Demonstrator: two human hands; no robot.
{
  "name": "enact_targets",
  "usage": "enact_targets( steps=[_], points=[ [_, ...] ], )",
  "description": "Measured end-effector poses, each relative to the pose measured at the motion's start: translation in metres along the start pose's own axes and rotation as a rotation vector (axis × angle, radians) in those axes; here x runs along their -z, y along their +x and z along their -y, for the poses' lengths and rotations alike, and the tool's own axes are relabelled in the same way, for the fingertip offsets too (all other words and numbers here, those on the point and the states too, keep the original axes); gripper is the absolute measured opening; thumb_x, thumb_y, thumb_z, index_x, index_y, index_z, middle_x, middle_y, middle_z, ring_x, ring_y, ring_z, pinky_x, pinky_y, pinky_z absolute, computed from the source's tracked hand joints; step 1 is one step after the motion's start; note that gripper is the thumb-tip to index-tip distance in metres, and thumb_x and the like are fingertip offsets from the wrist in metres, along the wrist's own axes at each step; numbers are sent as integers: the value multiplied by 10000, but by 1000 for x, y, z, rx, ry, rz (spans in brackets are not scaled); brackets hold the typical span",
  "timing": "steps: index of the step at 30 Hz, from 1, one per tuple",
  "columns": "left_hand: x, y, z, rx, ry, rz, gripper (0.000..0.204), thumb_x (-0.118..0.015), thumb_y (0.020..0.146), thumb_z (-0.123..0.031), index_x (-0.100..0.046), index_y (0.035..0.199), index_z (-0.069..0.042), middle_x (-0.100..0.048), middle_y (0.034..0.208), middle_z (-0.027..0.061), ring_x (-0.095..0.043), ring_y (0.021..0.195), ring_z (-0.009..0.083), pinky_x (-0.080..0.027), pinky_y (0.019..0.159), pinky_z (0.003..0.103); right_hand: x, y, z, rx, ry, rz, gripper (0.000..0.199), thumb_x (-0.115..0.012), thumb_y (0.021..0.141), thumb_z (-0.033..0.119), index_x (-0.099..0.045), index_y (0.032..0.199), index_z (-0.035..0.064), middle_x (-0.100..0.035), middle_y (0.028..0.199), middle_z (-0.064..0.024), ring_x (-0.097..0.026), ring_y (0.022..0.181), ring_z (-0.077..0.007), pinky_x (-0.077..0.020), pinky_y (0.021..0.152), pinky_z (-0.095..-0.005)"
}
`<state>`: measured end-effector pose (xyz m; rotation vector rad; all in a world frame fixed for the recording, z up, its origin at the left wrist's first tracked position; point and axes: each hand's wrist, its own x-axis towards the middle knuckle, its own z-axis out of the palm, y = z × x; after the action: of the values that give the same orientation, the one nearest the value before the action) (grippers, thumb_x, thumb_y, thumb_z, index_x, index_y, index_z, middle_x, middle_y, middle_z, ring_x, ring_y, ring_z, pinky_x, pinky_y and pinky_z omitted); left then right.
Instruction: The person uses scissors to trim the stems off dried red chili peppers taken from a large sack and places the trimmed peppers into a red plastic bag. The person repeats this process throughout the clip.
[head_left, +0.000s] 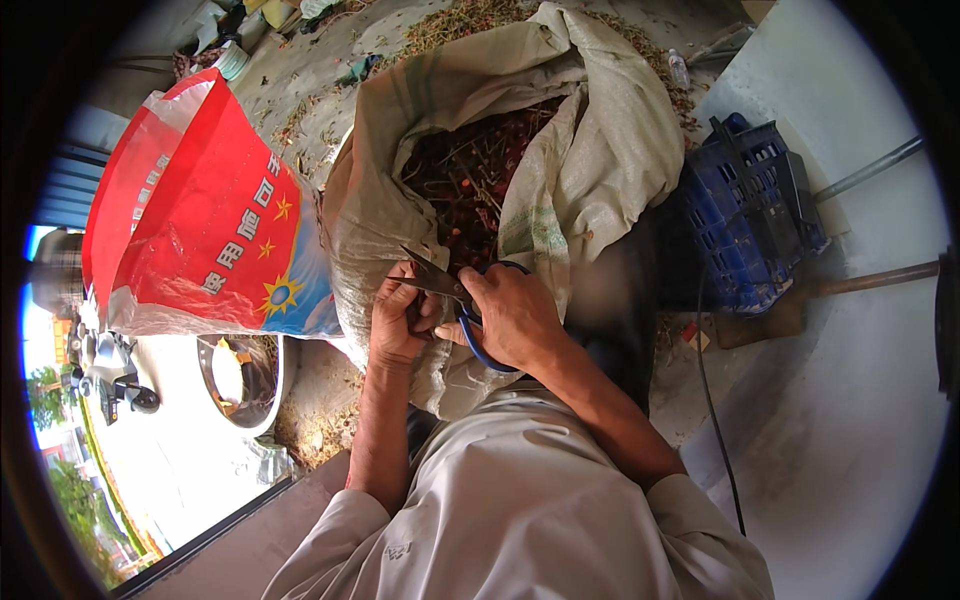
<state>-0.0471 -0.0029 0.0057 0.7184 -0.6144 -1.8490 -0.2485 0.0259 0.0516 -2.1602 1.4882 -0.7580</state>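
Observation:
A pair of scissors (440,284) with blue handles is in my right hand (518,312), its blades parted and pointing left. My left hand (396,318) is closed beside the blades, fingertips pinched together; what lies between them is too small to make out. Both hands are over the near rim of a large off-white woven sack (625,130), its mouth rolled open. Inside the sack lie dark red pieces with thin stalks (465,185), which look like dried chillies.
A red and blue printed plastic bag (205,225) stands open at the left. A blue plastic crate (740,215) is on the right, near a metal rod and a black cable (712,400). Behind the bag's lower edge sits a round basin (283,385). Stalk scraps (455,25) litter the floor.

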Motion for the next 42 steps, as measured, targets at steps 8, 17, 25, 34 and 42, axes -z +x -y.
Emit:
enact_targets(
  steps=[8, 17, 25, 34, 42],
  points=[
    [2, -4, 0, 57, -27, -11, 110, -579, 957, -128, -553, 1048, -70, -594, 826, 70, -459, 576, 91, -272, 386, 182, -4, -2, 1, -15, -43, 28, 593, -735, 770, 533, -589, 1041, 26, -586, 774, -176, -632, 758, -355, -504, 682, -445],
    [-3, -7, 5, 125, -55, -83, 126, -599, 955, -159, -573, 1059, -94, -586, 808, 59, -458, 578, 96, -268, 378, 181, -13, -13, -6, -36, -45, 18, 540, -690, 828, 515, -566, 1002, 19, -608, 761, -182, -651, 676, -364, -522, 604, -440],
    [-51, -20, -12, 142, 208, -160, 193, -631, 944, -246, -551, 887, -79, -500, 680, 13, -397, 511, 74, -228, 381, 211, -27, -21, -20, -21, 323, -41, 461, -772, 801, 425, -542, 812, 26, -585, 679, -213, -608, 671, -427, -462, 572, -457],
    [-170, -56, -230, -1491, 1471, -474, 129, -653, 832, 64, -685, 944, 6, -701, 888, 91, -645, 756, 125, -501, 649, 261, -52, -46, -59, -425, 1088, 195, 320, -670, 927, 297, -610, 1110, 42, -502, 667, 51, -462, 539, -36, -381, 467, -228],
    [-163, -23, -329, -1593, 2352, -1044, 419, -782, 780, -251, -638, 1144, -102, -616, 1160, 127, -594, 1060, 336, -491, 840, 455, -71, -48, -72, -368, 1191, 303, 299, -503, 998, 332, -541, 1153, 79, -484, 640, 28, -410, 432, -58, -345, 376, -224]
  ],
)
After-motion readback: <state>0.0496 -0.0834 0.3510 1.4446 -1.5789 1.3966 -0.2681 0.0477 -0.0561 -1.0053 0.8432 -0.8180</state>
